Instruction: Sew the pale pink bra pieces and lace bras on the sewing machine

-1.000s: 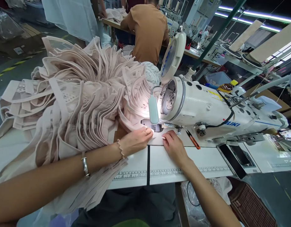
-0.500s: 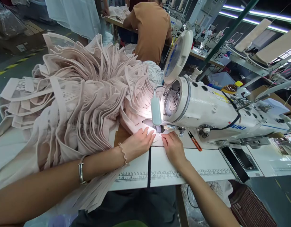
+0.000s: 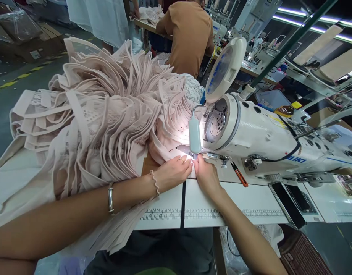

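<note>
My left hand (image 3: 174, 173) rests at the needle area of a white sewing machine (image 3: 259, 131), fingers pressed together on the edge of a pale pink fabric piece (image 3: 161, 151). Right beside it, my right hand (image 3: 207, 176) pinches the same fabric close to the presser foot, thumb and fingertips nearly touching the left fingers. Most of the piece between the fingertips is hidden. A small lamp (image 3: 194, 134) lights the spot from just above. To the left, a large heap of pale pink lace-trimmed garments (image 3: 107, 118) spreads over the table and under my left forearm.
Orange-handled thread snips (image 3: 239, 175) lie right of my right hand. A phone (image 3: 287, 204) sits at the table's front edge, beside a printed ruler scale (image 3: 201, 213). Behind the machine, a person in a brown shirt (image 3: 190, 38) sits at another table.
My right hand has moved in and up toward the presser foot, closing the gap to my left hand. The whole view has shifted a little, so the scene appears farther right.
</note>
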Tool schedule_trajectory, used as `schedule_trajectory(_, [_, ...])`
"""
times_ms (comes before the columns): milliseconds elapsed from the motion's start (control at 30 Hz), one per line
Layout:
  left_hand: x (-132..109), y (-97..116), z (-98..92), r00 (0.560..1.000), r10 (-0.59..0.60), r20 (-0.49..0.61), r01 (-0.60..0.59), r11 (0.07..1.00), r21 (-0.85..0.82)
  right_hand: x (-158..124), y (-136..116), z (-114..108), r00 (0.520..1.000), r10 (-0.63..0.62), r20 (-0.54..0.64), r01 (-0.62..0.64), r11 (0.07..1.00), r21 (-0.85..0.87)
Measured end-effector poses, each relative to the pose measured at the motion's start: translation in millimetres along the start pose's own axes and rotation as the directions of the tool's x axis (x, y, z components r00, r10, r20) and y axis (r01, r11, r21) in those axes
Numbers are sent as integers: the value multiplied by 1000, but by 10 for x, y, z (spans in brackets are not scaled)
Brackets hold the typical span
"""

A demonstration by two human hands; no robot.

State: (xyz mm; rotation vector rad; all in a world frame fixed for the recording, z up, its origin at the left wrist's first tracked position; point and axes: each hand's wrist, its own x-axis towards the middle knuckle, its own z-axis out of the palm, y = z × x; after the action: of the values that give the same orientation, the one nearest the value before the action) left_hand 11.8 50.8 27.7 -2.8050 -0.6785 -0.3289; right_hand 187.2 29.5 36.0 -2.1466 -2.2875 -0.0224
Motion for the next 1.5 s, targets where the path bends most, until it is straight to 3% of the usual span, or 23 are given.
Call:
schedule_trajectory(133, [-42,-22,58,962,-260,-87,222,924,-311,-71,4,129,987,-29,-157,37,998,51])
schedule_trajectory(233, [-101,66,98,950,-270,-156,172,872,-458,-110,35,147,985,-12,-173,31,994,108])
schedule_trajectory(367, [-142,196,99,984,-117,-135,69,945,-318,-131,54,149,990,-16,-143,42,983,176])
schedule_trajectory(500, [-135,221,74,996,-73,-48,62,978,-197,-133,44,161,990,-5,-138,32,981,192])
schedule_trajectory(633, [-112,206,34,997,-57,-44,50,989,-137,-140,78,89,993,-4,-114,37,957,287])
schedule_trajectory(733, [-82,186,9,998,-38,-52,32,993,-111,-176,183,0,995,-91,-41,100,892,440])
schedule_trajectory(800, [-64,174,21,997,-15,-71,8,995,-96,-217,275,-17,976,-204,-74,214,844,493])
schedule_trajectory(933, [-55,186,116,987,-11,-162,-7,994,-109,-296,388,80,881,-327,-341,439,835,333])
schedule_trajectory(1000, [-58,204,154,983,-26,-184,1,991,-135,-315,379,132,842,-367,-396,482,841,247])
schedule_trajectory(1133, [-59,190,114,984,-62,-169,31,983,-182,-306,276,142,820,-407,-402,487,865,117])
schedule_trajectory(1267, [-38,96,-37,983,-166,-71,153,975,-162,-263,193,117,840,-378,-390,396,918,-36])
schedule_trajectory(1367, [9,77,-94,995,-101,5,100,983,-155,-233,187,115,838,-409,-361,394,912,-116])
schedule_trajectory(1500, [78,171,-15,997,-25,-79,18,995,-95,-207,213,123,811,-463,-358,459,883,-102])
